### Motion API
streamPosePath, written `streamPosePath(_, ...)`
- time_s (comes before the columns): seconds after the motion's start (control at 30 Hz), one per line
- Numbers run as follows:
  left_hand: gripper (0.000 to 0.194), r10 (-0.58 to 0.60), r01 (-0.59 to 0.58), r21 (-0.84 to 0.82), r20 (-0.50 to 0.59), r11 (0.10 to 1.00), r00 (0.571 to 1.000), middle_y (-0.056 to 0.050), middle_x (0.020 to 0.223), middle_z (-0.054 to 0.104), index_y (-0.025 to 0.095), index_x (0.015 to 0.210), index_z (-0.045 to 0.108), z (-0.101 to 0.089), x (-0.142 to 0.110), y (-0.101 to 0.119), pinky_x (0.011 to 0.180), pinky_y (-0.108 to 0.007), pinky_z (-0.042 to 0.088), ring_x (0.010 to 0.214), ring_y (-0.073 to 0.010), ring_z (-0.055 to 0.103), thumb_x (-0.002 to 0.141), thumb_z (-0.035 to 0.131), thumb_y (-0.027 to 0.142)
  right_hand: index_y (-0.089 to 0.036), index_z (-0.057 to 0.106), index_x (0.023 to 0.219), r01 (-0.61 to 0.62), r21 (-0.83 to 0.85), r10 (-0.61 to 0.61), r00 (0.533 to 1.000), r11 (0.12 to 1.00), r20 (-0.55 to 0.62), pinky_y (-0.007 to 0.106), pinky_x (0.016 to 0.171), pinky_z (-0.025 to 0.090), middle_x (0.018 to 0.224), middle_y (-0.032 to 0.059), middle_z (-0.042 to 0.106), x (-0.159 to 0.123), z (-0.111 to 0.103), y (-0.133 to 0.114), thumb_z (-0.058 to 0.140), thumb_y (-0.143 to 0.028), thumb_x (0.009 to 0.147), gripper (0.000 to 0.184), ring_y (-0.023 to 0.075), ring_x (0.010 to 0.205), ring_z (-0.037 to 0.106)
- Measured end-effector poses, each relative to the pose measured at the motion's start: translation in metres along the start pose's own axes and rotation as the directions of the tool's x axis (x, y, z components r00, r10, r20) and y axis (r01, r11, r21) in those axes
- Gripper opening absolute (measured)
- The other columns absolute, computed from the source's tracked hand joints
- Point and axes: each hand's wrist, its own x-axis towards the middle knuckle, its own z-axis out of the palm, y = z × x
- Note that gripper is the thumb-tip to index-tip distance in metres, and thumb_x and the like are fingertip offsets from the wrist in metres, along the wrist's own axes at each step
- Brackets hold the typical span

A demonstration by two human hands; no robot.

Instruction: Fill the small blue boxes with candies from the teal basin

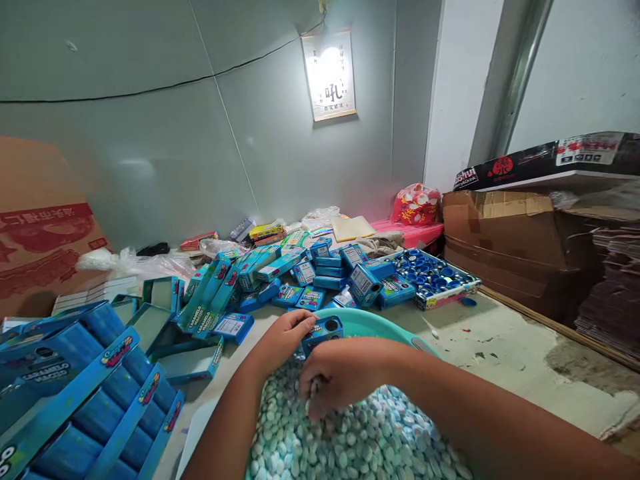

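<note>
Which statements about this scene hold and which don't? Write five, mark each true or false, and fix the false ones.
1. The left hand holds a small blue box. True.
2. The right hand is raised well clear of the pale pieces. False: its fingers reach down to them.
3. The pale pieces lie in a green tub. True.
4. The tray of round blue pieces stands to the left of the tub. False: it stands beyond the tub, to the right.
5. A hanging with writing is up on the grey wall. True.
</note>
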Motion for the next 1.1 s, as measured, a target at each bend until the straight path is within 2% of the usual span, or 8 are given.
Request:
streamPosePath(0.1,0.041,0.017,-0.015,-0.036,0.032,0.999,0.999,-0.005,0.102,0.072,0.017,0.1,0.071,0.0,0.0,0.001,0.088,-0.032,0.048,0.102,-0.0268,0.064,0.09,0.057,0.054,-0.021,0.077,0.092,0.063,0.055,-0.051,0.98,0.997,-0.195,0.023,0.054,0.038,0.068,-0.003,0.065,-0.005,-0.013,0.007,0.071,-0.024,0.085,0.01,0.0116,0.059,0.056)
streamPosePath(0.2,0.042,0.029,-0.026,-0.062,0.059,0.998,0.998,-0.006,0.103,0.073,0.016,0.103,0.072,0.0,0.001,0.001,0.09,-0.032,0.048,0.103,-0.0271,0.064,0.09,0.055,0.052,-0.02,0.074,0.094,0.096,0.133,-0.035,0.916,0.987,-0.401,0.023,0.054,0.038,0.071,-0.0017,0.064,-0.008,-0.022,0.018,0.065,-0.03,0.09,0.015,0.0123,0.062,0.056)
streamPosePath(0.27,0.045,0.023,-0.02,-0.054,0.055,0.998,0.998,-0.006,0.106,0.073,0.015,0.106,0.072,0.001,0.002,0.001,0.092,-0.033,0.046,0.107,-0.0274,0.063,0.091,0.054,0.054,-0.02,0.073,0.092,0.072,0.141,0.008,0.868,0.987,-0.497,0.024,0.053,0.037,0.071,-0.0009,0.064,-0.008,-0.026,0.026,0.062,-0.034,0.092,0.018,0.0134,0.063,0.056)
streamPosePath(0.33,0.047,0.014,-0.012,-0.037,0.051,0.999,0.999,-0.007,0.108,0.072,0.015,0.107,0.071,0.001,0.003,0.0,0.091,-0.032,0.045,0.107,-0.0274,0.062,0.092,0.055,0.056,-0.02,0.072,0.091,0.01,0.079,0.036,0.829,0.997,-0.559,0.025,0.053,0.036,0.071,-0.0001,0.065,-0.006,-0.029,0.032,0.061,-0.037,0.093,0.02,0.0143,0.064,0.056)
streamPosePath(0.47,0.046,0.011,-0.011,-0.007,0.053,1.0,0.999,-0.006,0.104,0.072,0.016,0.105,0.072,0.0,0.003,-0.001,0.087,-0.032,0.045,0.101,-0.0256,0.062,0.093,0.054,0.056,-0.02,0.072,0.089,-0.098,-0.035,0.06,0.814,0.995,-0.578,0.027,0.057,0.036,0.076,0.0019,0.07,-0.004,-0.032,0.039,0.061,-0.033,0.093,0.018,0.0156,0.067,0.059)
streamPosePath(0.7,0.046,0.012,-0.013,0.018,0.053,1.0,0.999,-0.005,0.103,0.071,0.017,0.102,0.072,0.0,0.002,0.001,0.084,-0.031,0.044,0.098,-0.0244,0.06,0.093,0.052,0.058,-0.02,0.075,0.09,-0.15,-0.086,0.076,0.822,0.985,-0.564,0.027,0.065,0.039,0.089,0.0036,0.071,-0.005,-0.03,0.038,0.071,-0.025,0.085,0.008,0.0183,0.08,0.061)
streamPosePath(0.87,0.048,-0.008,0.007,0.022,0.051,1.0,0.999,-0.004,0.097,0.07,0.016,0.103,0.071,0.0,0.001,0.004,0.078,-0.029,0.042,0.093,-0.0229,0.059,0.092,0.051,0.058,-0.022,0.074,0.096,-0.161,-0.078,0.086,0.809,0.984,-0.581,0.026,0.065,0.04,0.091,0.0024,0.068,-0.006,-0.029,0.04,0.073,-0.023,0.082,0.014,0.0175,0.081,0.06)
streamPosePath(1.1,0.047,-0.027,0.026,0.023,0.042,0.999,0.999,-0.004,0.1,0.069,0.017,0.103,0.071,0.0,0.001,0.005,0.081,-0.03,0.042,0.097,-0.0239,0.059,0.091,0.053,0.059,-0.022,0.07,0.107,-0.166,-0.049,0.099,0.776,0.985,-0.622,0.025,0.064,0.039,0.097,0.003,0.067,-0.003,-0.029,0.043,0.073,-0.021,0.08,0.028,0.0172,0.082,0.06)
